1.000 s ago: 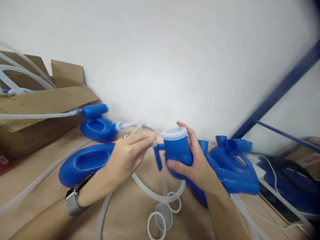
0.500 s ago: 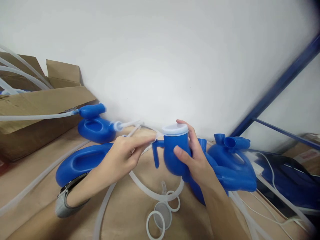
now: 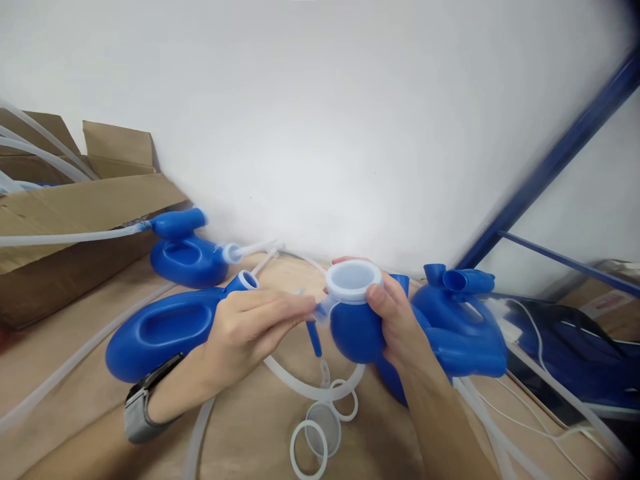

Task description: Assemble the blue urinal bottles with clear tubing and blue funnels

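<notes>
Blue rounded plastic vessel (image 3: 356, 333) with white rim (image 3: 353, 293), held above the tan desk (image 3: 245, 437).
The vessel is gripped around its side and rim by the right hand (image 3: 400, 320); a blurred translucent plastic tab (image 3: 326, 309) beside it is pinched by the left hand (image 3: 257, 327). A translucent round plastic disc (image 3: 327, 433) is seen below.

In my right hand (image 3: 397, 320), the rounded blue plastic cup (image 3: 353, 337) looks smooth with a soft sheen; its thick white plastic ring (image 3: 345, 293) is satin. Left of my left hand (image 3: 255, 330), the bulky blue plastic jug (image 3: 123, 350) is smooth, mildly glossy. Below both, the curved milky hose (image 3: 300, 387) looks like translucent plastic. Farther left, the open brown box (image 3: 95, 200) is matt cardboard.
</notes>
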Tool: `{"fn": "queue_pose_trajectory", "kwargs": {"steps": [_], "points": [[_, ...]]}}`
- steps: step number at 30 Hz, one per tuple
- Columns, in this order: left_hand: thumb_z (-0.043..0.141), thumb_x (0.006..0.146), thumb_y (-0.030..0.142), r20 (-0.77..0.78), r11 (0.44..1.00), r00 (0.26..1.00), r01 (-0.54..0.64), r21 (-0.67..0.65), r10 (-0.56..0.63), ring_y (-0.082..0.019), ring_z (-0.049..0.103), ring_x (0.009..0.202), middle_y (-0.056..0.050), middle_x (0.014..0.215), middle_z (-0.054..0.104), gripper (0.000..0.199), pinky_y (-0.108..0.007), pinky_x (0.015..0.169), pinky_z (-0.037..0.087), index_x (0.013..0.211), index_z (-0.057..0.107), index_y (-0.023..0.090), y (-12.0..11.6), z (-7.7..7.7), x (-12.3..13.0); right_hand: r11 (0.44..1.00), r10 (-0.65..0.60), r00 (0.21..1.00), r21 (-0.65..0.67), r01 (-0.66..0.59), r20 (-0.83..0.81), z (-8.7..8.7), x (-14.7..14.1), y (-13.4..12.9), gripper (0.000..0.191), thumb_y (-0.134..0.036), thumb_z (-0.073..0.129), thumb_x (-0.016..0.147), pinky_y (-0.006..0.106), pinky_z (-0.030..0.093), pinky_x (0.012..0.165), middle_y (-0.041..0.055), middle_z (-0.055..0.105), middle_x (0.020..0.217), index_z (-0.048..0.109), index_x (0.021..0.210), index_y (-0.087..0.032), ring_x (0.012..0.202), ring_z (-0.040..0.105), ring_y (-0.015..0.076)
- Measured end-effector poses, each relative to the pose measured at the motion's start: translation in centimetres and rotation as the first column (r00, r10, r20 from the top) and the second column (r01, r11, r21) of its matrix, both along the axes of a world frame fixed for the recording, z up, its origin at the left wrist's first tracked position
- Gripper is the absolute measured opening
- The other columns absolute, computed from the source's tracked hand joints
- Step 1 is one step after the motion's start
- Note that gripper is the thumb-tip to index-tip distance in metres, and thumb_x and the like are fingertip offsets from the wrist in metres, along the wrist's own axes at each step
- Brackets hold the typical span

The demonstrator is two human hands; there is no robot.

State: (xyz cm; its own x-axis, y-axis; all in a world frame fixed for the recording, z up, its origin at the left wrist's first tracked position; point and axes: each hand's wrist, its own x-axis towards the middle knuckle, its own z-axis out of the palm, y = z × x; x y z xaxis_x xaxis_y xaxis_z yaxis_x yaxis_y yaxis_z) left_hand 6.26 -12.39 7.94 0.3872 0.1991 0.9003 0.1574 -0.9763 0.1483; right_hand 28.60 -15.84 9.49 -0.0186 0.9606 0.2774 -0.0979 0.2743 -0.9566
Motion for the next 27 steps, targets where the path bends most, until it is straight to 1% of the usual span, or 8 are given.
{"fn": "queue_pose_trajectory", "kwargs": {"steps": [6, 8, 11, 13, 16, 20, 24, 27], "points": [[0.061, 0.1, 0.005, -0.014, 1.0, 1.0, 0.016, 0.011, -0.015, -0.018, 0.079, 0.104, -0.005, 0.121, 0.08, 0.036, -0.025, 0.09, 0.066, 0.129, 0.071, 0.024, 0.1, 0.2, 0.1, 0.991, -0.042, 0.999, 0.128, 0.038, 0.03, -0.1, 0.5, 0.4, 0.073, -0.078, 0.083, 0.067, 0.04, 0.057, 0.089, 0.0071, 0.073, 0.104, 0.071, 0.114, -0.024, 0.097, 0.068, 0.0285], [0.062, 0.099, 0.004, -0.014, 1.0, 1.0, 0.027, -0.006, -0.027, -0.018, 0.078, 0.108, -0.006, 0.123, 0.079, 0.035, -0.024, 0.094, 0.064, 0.127, 0.072, 0.021, 0.2, 0.2, 0.2, 0.987, -0.067, 0.997, 0.149, 0.061, 0.034, -0.2, 0.5, 0.3, 0.067, -0.074, 0.087, 0.068, 0.035, 0.056, 0.081, 0.005, 0.072, 0.098, 0.069, 0.11, -0.025, 0.09, 0.067, 0.0244], [0.067, 0.097, 0.006, 0.047, 0.999, 0.999, -0.008, -0.045, 0.01, -0.016, 0.08, 0.101, -0.004, 0.115, 0.082, 0.029, -0.019, 0.09, 0.064, 0.122, 0.075, 0.02, 0.2, 0.2, 0.4, 0.985, -0.086, 0.996, 0.15, 0.085, 0.0, -0.3, 0.3, 0.2, 0.062, -0.065, 0.093, 0.064, 0.028, 0.052, 0.068, 0.0009, 0.069, 0.089, 0.064, 0.102, -0.026, 0.077, 0.063, 0.0187], [0.069, 0.097, 0.008, 0.079, 0.996, 0.996, -0.038, -0.075, 0.044, -0.014, 0.081, 0.09, -0.002, 0.109, 0.083, 0.025, -0.016, 0.08, 0.064, 0.117, 0.076, 0.02, 0.2, 0.1, 0.5, 0.989, -0.081, 0.996, 0.124, 0.083, -0.025, -0.2, 0.0, 0.2, 0.062, -0.063, 0.093, 0.064, 0.025, 0.05, 0.063, -0.0016, 0.068, 0.084, 0.063, 0.104, -0.026, 0.071, 0.061, 0.016], [0.069, 0.096, 0.009, 0.146, 0.992, 0.986, -0.067, -0.11, 0.083, -0.014, 0.08, 0.08, 0.0, 0.1, 0.084, 0.023, -0.017, 0.07, 0.063, 0.112, 0.078, 0.022, 0.1, -0.2, 0.7, 0.998, -0.062, 0.997, 0.014, 0.063, -0.054, 0.0, -0.3, 0.2, 0.072, -0.063, 0.089, 0.069, 0.024, 0.052, 0.064, -0.0024, 0.07, 0.085, 0.064, 0.126, -0.028, 0.07, 0.063, 0.0153], [0.07, 0.095, 0.006, 0.174, 0.985, 0.982, -0.046, -0.168, 0.076, -0.015, 0.08, 0.089, 0.001, 0.105, 0.083, 0.027, -0.018, 0.078, 0.063, 0.113, 0.078, 0.025, 0.1, -0.4, 0.9, 0.994, -0.042, 0.989, -0.109, 0.027, -0.14, 0.4, -0.5, 0.1, 0.091, -0.057, 0.089, 0.07, 0.032, 0.059, 0.08, 0.0036, 0.078, 0.103, 0.055, 0.149, -0.027, 0.087, 0.073, 0.022], [0.068, 0.095, 0.006, 0.148, 0.976, 0.989, 0.003, -0.217, 0.03, -0.013, 0.078, 0.099, 0.0, 0.111, 0.082, 0.028, -0.019, 0.091, 0.061, 0.114, 0.078, 0.024, -0.3, -0.2, 1.1, 0.991, -0.076, 0.982, -0.122, 0.055, -0.174, 0.6, -0.8, -0.1, 0.085, -0.057, 0.087, 0.07, 0.033, 0.06, 0.075, 0.0055, 0.079, 0.1, 0.06, 0.144, -0.025, 0.082, 0.073, 0.0229], [0.068, 0.094, 0.006, 0.135, 0.951, 0.99, 0.015, -0.309, 0.028, -0.011, 0.077, 0.096, 0.001, 0.106, 0.082, 0.027, -0.017, 0.088, 0.061, 0.11, 0.08, 0.024, -0.6, 0.0, 1.1, 0.993, -0.093, 0.986, -0.085, 0.082, -0.136, 0.6, -0.8, -0.1, 0.076, -0.056, 0.092, 0.065, 0.028, 0.059, 0.07, 0.0033, 0.078, 0.091, 0.07, 0.131, -0.024, 0.079, 0.071, 0.0199]]}}
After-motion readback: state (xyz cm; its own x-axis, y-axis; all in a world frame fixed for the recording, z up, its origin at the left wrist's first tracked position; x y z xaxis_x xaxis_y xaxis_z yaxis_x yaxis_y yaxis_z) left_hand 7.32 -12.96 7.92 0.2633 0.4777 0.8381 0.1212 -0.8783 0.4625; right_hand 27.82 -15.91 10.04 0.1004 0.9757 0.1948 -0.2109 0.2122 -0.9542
